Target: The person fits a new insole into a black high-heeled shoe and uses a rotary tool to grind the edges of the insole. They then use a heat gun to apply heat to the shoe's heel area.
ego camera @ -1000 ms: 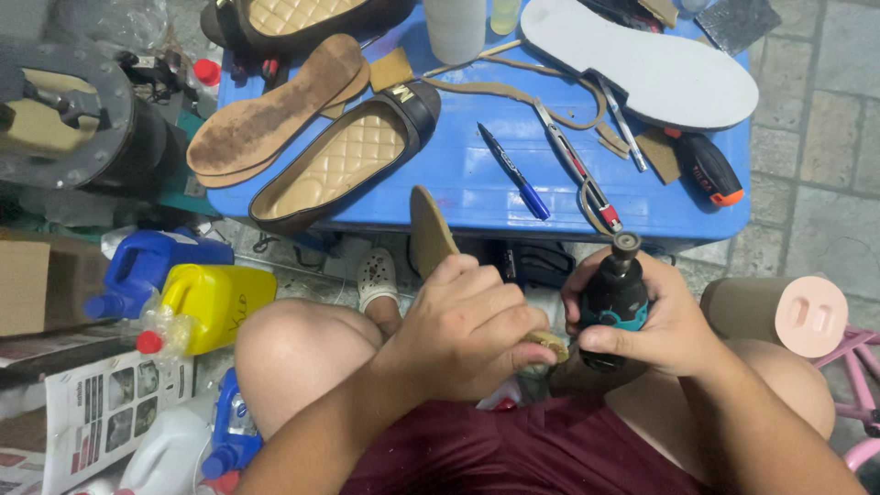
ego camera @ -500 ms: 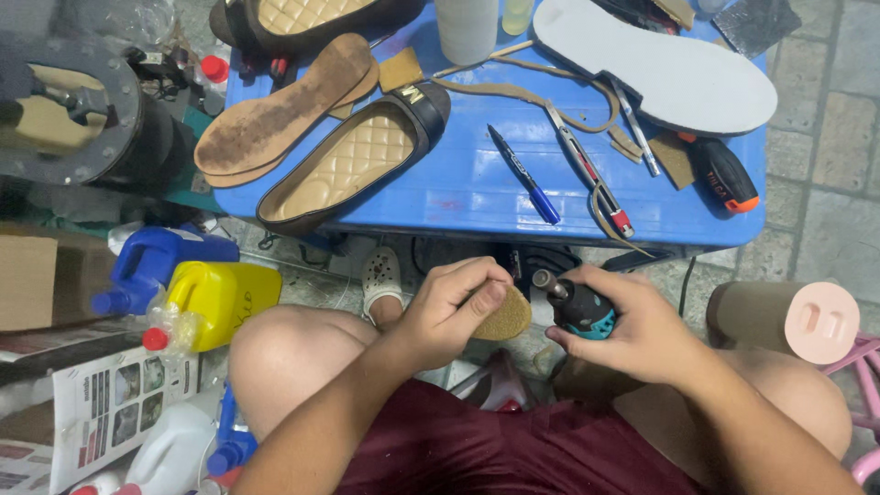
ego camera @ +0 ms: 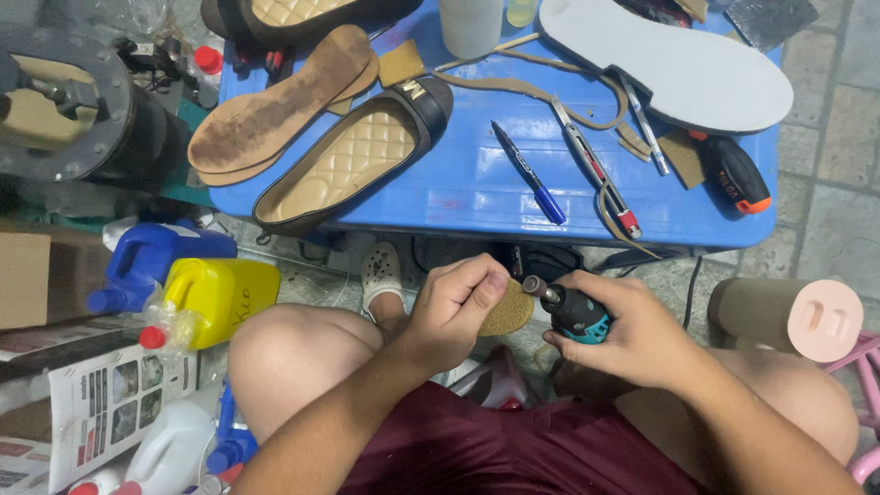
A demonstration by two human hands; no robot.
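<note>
Here, head view: one camera looks down past the knees to a blue tabletop (ego camera: pixel 477 197).
Left hand (ego camera: pixel 454 307): its fingers pinch a small tan sole piece (ego camera: pixel 506 310), held below the tabletop's near edge, above the lap.
Right hand (ego camera: pixel 632 330): fingers wrapped tight around a teal and black rotary tool (ego camera: pixel 573 312), its tip touching the right edge of the sole piece.
Sole piece: rounded, tan, partly covered by the left thumb; it sits between the two hands, well clear of the tabletop.
On the tabletop: a black flat shoe (ego camera: pixel 353 165) with a quilted tan lining, a worn brown insole (ego camera: pixel 275 105) to its left, a blue pen (ego camera: pixel 530 172), a white sole blank (ego camera: pixel 665 60) at the far right corner.
Left of the tabletop: a yellow jug (ego camera: pixel 225 293) on the floor.
Progress, as a judgement: the edge work on the piece looks under way, not finished; the shoe lies without this piece fitted.
Hidden: the tool's bit is too small to make out; whether it spins cannot be told; the underside of the piece is out of sight.
</note>
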